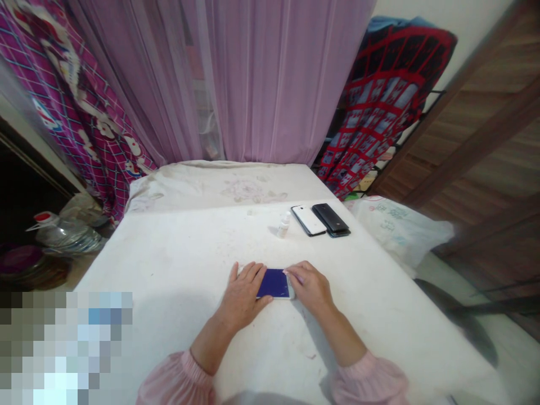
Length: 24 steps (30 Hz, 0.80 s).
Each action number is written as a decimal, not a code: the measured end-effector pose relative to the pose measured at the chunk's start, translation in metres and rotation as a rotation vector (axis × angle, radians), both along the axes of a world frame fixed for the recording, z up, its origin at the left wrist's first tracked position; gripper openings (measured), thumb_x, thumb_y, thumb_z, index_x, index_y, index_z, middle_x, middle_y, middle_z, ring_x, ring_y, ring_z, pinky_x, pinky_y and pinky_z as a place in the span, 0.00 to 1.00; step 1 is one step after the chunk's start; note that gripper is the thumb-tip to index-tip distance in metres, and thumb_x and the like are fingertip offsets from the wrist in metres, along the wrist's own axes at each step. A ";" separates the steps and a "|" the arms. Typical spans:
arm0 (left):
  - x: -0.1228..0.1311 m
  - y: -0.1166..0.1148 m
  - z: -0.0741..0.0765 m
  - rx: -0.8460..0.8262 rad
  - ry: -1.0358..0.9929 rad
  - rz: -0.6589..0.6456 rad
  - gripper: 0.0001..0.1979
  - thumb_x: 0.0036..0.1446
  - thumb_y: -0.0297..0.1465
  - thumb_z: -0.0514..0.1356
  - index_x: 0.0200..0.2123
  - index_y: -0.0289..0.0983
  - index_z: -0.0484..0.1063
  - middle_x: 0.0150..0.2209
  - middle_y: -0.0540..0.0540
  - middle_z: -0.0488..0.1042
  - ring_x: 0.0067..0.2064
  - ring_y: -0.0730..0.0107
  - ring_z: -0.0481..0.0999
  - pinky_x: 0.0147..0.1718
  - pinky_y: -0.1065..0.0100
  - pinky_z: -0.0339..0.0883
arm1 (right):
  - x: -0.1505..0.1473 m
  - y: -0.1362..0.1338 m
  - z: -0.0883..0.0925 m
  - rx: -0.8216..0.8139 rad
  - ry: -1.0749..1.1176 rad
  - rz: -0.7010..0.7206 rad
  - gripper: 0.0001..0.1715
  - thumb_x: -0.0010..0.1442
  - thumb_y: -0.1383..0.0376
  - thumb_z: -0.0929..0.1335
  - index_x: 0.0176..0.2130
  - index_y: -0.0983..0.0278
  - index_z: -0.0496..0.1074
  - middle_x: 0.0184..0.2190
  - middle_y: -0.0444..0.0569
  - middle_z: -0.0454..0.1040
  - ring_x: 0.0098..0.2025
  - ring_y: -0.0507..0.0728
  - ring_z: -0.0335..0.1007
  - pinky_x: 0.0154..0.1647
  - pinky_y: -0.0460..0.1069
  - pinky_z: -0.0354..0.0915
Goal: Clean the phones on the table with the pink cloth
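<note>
A smartphone (273, 284) lies flat on the white table top (177, 264), its screen showing dark blue. My left hand (243, 295) rests on the phone's left side, with the fingers and thumb lying over that edge. My right hand (310, 287) presses in from the right, its fingertips on the phone's upper right corner. Beyond the hands stand a small white dropper bottle (283, 225), a white phone (309, 220) and a stack of black phones (331, 219). Pink gathered sleeves cover both my forearms near the bottom of the view.
A pale floral cloth (211, 188) covers the table's far end, with a lilac curtain (261, 79) behind it. A white plastic bag (396, 228) lies past the right edge. A clear plastic bottle (63, 236) sits low on the left, near a dark round dish (21, 267).
</note>
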<state>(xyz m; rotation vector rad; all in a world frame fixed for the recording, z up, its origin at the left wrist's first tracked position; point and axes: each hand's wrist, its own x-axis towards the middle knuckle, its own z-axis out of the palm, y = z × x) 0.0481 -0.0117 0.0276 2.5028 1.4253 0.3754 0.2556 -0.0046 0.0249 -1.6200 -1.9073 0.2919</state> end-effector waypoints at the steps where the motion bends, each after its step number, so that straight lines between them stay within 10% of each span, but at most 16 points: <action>1: 0.000 0.000 0.000 0.001 0.004 0.003 0.28 0.62 0.43 0.54 0.62 0.39 0.57 0.61 0.40 0.63 0.63 0.52 0.59 0.62 0.41 0.41 | 0.000 -0.002 0.000 -0.010 0.003 0.005 0.11 0.61 0.63 0.64 0.36 0.57 0.78 0.33 0.44 0.75 0.35 0.53 0.72 0.37 0.46 0.65; 24: 0.000 0.001 -0.003 0.001 -0.002 0.005 0.29 0.62 0.44 0.54 0.62 0.39 0.56 0.61 0.39 0.63 0.63 0.54 0.58 0.62 0.42 0.41 | 0.002 -0.023 -0.003 -0.073 0.008 -0.029 0.13 0.62 0.61 0.64 0.36 0.56 0.78 0.34 0.45 0.75 0.35 0.53 0.73 0.36 0.46 0.65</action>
